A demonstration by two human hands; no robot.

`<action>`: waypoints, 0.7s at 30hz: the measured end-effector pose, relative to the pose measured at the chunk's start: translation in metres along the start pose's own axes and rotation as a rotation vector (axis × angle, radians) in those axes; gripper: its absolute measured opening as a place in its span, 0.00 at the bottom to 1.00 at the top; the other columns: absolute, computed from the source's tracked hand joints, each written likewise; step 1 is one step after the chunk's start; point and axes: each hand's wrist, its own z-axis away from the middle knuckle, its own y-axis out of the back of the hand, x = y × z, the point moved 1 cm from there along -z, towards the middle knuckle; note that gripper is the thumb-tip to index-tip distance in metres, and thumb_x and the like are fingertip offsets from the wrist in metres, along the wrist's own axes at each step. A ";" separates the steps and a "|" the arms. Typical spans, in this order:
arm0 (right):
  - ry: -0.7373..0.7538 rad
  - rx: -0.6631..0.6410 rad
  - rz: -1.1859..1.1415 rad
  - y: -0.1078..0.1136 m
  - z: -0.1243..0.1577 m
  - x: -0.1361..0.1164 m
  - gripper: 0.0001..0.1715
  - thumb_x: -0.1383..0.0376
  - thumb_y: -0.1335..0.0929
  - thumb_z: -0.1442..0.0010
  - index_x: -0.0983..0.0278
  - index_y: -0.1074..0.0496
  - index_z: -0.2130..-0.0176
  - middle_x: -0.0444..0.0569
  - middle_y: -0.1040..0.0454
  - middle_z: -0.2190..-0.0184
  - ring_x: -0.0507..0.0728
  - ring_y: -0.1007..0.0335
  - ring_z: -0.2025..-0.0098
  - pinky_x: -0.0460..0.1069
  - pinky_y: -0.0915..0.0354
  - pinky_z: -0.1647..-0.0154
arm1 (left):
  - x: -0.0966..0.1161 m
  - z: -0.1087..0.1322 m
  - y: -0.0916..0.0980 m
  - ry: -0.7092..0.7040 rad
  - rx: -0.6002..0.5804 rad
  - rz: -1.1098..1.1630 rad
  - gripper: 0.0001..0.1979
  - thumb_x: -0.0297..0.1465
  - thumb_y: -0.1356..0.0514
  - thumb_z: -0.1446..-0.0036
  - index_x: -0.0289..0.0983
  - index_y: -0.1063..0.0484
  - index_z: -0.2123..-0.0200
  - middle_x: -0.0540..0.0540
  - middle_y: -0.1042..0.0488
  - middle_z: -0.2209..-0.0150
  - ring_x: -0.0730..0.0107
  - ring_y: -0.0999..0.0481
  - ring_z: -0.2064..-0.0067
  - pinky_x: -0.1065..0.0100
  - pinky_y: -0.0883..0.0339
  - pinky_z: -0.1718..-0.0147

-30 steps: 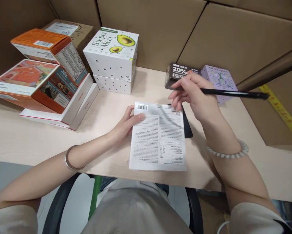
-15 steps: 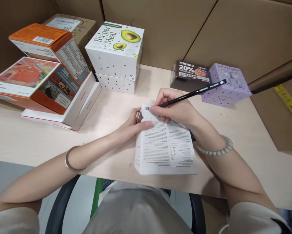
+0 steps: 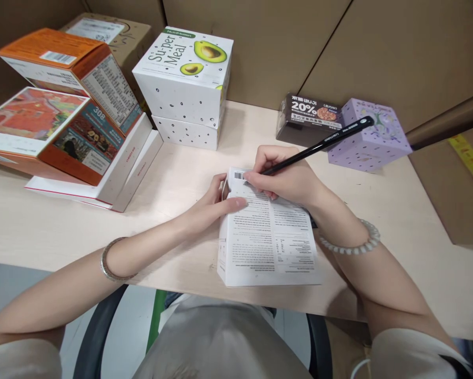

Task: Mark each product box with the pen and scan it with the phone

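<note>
Pale wood desk (image 3: 184, 176), printed paper (image 3: 255, 247) near its front edge. Left hand (image 3: 214, 208) clasps the sheet's upper left, thumb on top. Right hand (image 3: 287, 179) has just dropped down, pinching a black pencil (image 3: 323, 145), so the tip's by the barcode (image 3: 239, 175).

Pen (image 3: 323, 145): smooth and shiny, looks like plastic
Leaflet (image 3: 268, 239): thin paper, smooth and matt
Bangle (image 3: 103, 261): shiny metal
Beads (image 3: 372, 235): smooth, a bit shiny; stone or glass, can't tell
Avocado box (image 3: 181, 102): smooth card with a soft shine
Orange box (image 3: 58, 45): smooth printed card, a little glossy
Purple box (image 3: 362, 152): smooth card, mostly matt
Table (image 3: 184, 173): looks like wood, smooth, with a soft shine
Wall (image 3: 275, 52): plain cardboard, dull
Shirt (image 3: 228, 337): soft-looking cloth, matt
Chair arm (image 3: 319, 342): looks like plastic, smooth and dull
</note>
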 end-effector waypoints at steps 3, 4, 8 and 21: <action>-0.008 0.001 0.003 0.000 -0.001 0.000 0.22 0.65 0.19 0.43 0.58 0.33 0.75 0.36 0.29 0.85 0.46 0.40 0.85 0.44 0.48 0.86 | 0.000 0.000 0.000 0.000 0.007 -0.002 0.36 0.43 0.22 0.43 0.45 0.39 0.40 0.42 0.25 0.38 0.37 0.30 0.27 0.34 0.38 0.28; -0.013 0.003 0.006 0.000 -0.001 0.000 0.22 0.65 0.19 0.43 0.58 0.33 0.75 0.36 0.29 0.84 0.46 0.41 0.85 0.44 0.48 0.86 | 0.000 0.000 0.000 0.002 0.008 -0.001 0.36 0.43 0.23 0.43 0.45 0.38 0.39 0.42 0.25 0.38 0.37 0.30 0.27 0.34 0.38 0.28; -0.024 0.014 0.014 -0.001 0.000 -0.001 0.21 0.64 0.19 0.43 0.58 0.32 0.74 0.36 0.28 0.84 0.46 0.40 0.85 0.44 0.47 0.86 | 0.000 0.000 -0.001 -0.001 0.014 0.003 0.36 0.43 0.22 0.43 0.45 0.38 0.40 0.43 0.24 0.41 0.37 0.29 0.29 0.34 0.37 0.29; 0.109 0.112 0.000 0.007 0.019 -0.017 0.25 0.47 0.17 0.40 0.59 0.26 0.69 0.40 0.19 0.78 0.49 0.28 0.83 0.45 0.33 0.83 | -0.004 -0.002 0.004 -0.019 0.045 0.012 0.35 0.42 0.23 0.45 0.45 0.36 0.41 0.46 0.21 0.48 0.43 0.22 0.38 0.38 0.31 0.35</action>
